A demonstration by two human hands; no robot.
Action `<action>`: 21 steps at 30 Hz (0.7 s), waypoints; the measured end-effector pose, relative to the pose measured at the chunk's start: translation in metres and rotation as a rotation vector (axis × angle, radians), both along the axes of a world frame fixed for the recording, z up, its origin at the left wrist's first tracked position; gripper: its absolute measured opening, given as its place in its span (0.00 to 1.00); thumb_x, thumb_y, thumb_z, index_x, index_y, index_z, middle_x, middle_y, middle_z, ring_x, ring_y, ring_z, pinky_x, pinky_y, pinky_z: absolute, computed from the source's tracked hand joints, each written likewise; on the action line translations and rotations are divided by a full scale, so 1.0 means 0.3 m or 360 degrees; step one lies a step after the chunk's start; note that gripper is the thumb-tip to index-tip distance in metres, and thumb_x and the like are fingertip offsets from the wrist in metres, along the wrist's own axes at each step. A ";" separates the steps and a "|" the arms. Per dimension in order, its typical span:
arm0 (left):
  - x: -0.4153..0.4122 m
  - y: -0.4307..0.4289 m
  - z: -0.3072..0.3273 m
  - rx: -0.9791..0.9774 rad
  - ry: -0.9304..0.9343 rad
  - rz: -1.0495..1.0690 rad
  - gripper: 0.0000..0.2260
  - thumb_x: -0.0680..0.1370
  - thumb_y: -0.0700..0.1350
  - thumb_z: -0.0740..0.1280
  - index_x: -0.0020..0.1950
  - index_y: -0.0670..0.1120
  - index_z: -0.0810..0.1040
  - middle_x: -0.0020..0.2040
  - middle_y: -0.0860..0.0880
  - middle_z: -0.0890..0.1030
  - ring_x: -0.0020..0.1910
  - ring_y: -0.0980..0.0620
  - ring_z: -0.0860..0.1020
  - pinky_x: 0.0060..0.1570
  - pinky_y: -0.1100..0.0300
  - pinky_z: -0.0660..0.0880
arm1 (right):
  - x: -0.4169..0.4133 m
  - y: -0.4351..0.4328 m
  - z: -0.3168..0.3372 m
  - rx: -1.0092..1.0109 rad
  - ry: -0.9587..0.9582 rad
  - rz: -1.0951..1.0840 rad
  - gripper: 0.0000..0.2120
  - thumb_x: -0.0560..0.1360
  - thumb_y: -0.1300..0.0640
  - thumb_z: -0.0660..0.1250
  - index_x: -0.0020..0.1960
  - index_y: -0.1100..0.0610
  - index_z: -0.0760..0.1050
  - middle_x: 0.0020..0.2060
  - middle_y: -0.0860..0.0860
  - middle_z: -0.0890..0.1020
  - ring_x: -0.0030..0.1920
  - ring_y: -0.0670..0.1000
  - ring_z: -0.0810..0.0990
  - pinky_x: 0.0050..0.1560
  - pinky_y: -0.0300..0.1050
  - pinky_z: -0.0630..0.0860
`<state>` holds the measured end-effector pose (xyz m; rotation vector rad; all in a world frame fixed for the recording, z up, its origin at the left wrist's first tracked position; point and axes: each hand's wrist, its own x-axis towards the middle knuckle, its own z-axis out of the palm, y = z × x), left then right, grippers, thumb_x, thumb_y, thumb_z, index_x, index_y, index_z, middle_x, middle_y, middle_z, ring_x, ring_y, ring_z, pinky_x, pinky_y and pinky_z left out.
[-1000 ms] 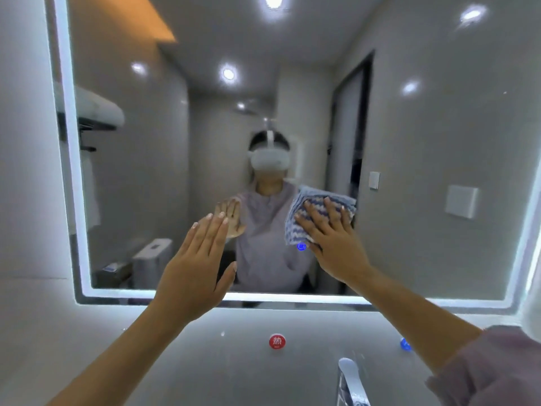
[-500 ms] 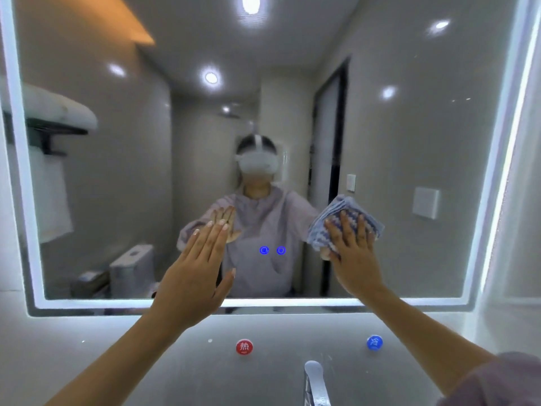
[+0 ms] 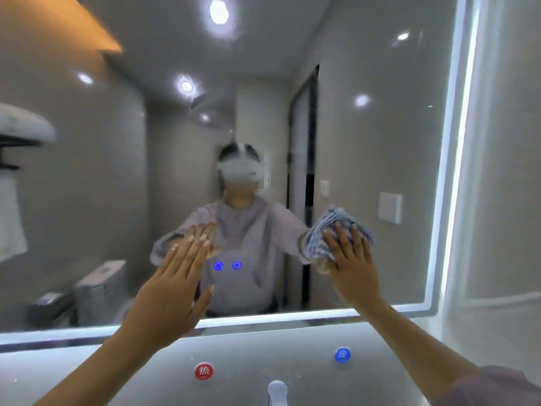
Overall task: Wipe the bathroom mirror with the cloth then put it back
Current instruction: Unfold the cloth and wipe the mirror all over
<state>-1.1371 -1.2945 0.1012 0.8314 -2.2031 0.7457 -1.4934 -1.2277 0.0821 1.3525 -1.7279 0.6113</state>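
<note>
The bathroom mirror fills most of the view, framed by a lit strip along its bottom and right edges. My right hand presses a blue-and-white patterned cloth flat against the glass in the lower right part, fingers spread and straight over it. My left hand is raised in front of the mirror left of centre, palm forward, fingers straight and together, holding nothing. Whether it touches the glass I cannot tell. Two small blue touch icons glow on the mirror between my hands.
Below the mirror, on the grey wall, sit a red hot-water tag and a blue cold-water tag. A chrome tap rises at the bottom edge. The side wall stands close on the right.
My right hand has slid the cloth rightward across the glass, off the blue icons. The view has shifted right with it. My left hand has kept its raised pose.
</note>
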 end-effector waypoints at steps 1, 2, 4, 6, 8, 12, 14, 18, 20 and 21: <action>-0.007 -0.001 0.001 -0.0001 -0.0006 0.0001 0.30 0.80 0.58 0.46 0.73 0.38 0.58 0.73 0.40 0.63 0.72 0.40 0.63 0.72 0.53 0.50 | -0.006 0.002 0.028 -0.0055 -0.0089 -0.0018 0.26 0.80 0.45 0.46 0.74 0.56 0.60 0.73 0.59 0.62 0.73 0.65 0.56 0.70 0.66 0.60; -0.013 -0.002 0.003 -0.0007 -0.0009 -0.0004 0.30 0.80 0.58 0.46 0.73 0.38 0.57 0.73 0.40 0.63 0.72 0.41 0.63 0.72 0.53 0.50 | -0.003 -0.002 0.051 -0.0103 -0.0168 -0.0026 0.28 0.81 0.43 0.42 0.74 0.58 0.58 0.73 0.61 0.61 0.74 0.65 0.55 0.71 0.66 0.56; -0.023 -0.002 0.007 -0.0014 0.0001 -0.0022 0.29 0.80 0.57 0.46 0.73 0.37 0.57 0.73 0.40 0.62 0.72 0.41 0.62 0.72 0.54 0.51 | 0.024 -0.022 0.076 -0.0177 -0.0326 -0.0019 0.32 0.80 0.41 0.38 0.75 0.60 0.56 0.74 0.63 0.58 0.74 0.65 0.51 0.72 0.64 0.50; -0.032 0.002 0.008 -0.0002 0.0036 -0.0040 0.29 0.80 0.57 0.47 0.73 0.37 0.59 0.73 0.40 0.62 0.72 0.42 0.62 0.72 0.55 0.51 | 0.069 -0.050 0.066 -0.0206 -0.0380 -0.0028 0.31 0.79 0.41 0.42 0.75 0.60 0.54 0.74 0.63 0.58 0.73 0.67 0.52 0.72 0.66 0.48; -0.041 0.012 0.004 0.0012 0.0071 -0.0051 0.29 0.79 0.56 0.49 0.72 0.36 0.61 0.73 0.41 0.62 0.72 0.42 0.63 0.72 0.55 0.51 | 0.119 -0.079 0.015 -0.0169 -0.0178 0.0031 0.28 0.78 0.46 0.50 0.75 0.56 0.54 0.73 0.61 0.61 0.74 0.67 0.54 0.71 0.69 0.52; -0.053 0.037 -0.023 0.0106 0.0074 -0.0051 0.29 0.79 0.56 0.49 0.71 0.36 0.63 0.72 0.43 0.61 0.71 0.43 0.63 0.72 0.58 0.49 | 0.208 -0.103 -0.179 0.0119 0.0313 0.0268 0.26 0.76 0.48 0.58 0.73 0.46 0.62 0.73 0.48 0.66 0.73 0.60 0.59 0.70 0.63 0.56; -0.049 0.047 -0.032 0.0134 0.0033 -0.0026 0.30 0.80 0.57 0.46 0.71 0.36 0.66 0.72 0.43 0.61 0.71 0.43 0.63 0.72 0.59 0.47 | 0.235 -0.090 -0.229 0.0183 0.0298 0.0315 0.25 0.75 0.48 0.58 0.72 0.44 0.64 0.72 0.45 0.67 0.72 0.58 0.64 0.70 0.59 0.56; -0.039 0.063 -0.029 0.0158 0.0068 -0.0071 0.32 0.79 0.58 0.44 0.71 0.37 0.66 0.71 0.43 0.63 0.71 0.43 0.61 0.72 0.59 0.49 | 0.297 -0.040 -0.186 0.0192 -0.0103 0.0485 0.21 0.79 0.52 0.56 0.71 0.46 0.67 0.71 0.43 0.69 0.72 0.55 0.65 0.70 0.56 0.63; -0.041 0.074 -0.040 0.0239 0.0191 -0.0125 0.34 0.78 0.61 0.42 0.73 0.39 0.62 0.73 0.45 0.60 0.72 0.47 0.57 0.73 0.57 0.53 | 0.344 0.016 -0.150 0.0238 -0.0844 0.0730 0.19 0.81 0.52 0.56 0.71 0.42 0.65 0.68 0.45 0.73 0.68 0.52 0.70 0.65 0.51 0.69; -0.042 0.084 -0.049 0.0337 0.0283 -0.0157 0.34 0.77 0.62 0.43 0.74 0.41 0.59 0.74 0.47 0.58 0.73 0.49 0.55 0.71 0.57 0.56 | 0.365 0.049 -0.131 0.0235 -0.1229 0.0814 0.18 0.81 0.51 0.56 0.70 0.40 0.66 0.62 0.47 0.78 0.61 0.52 0.76 0.60 0.49 0.73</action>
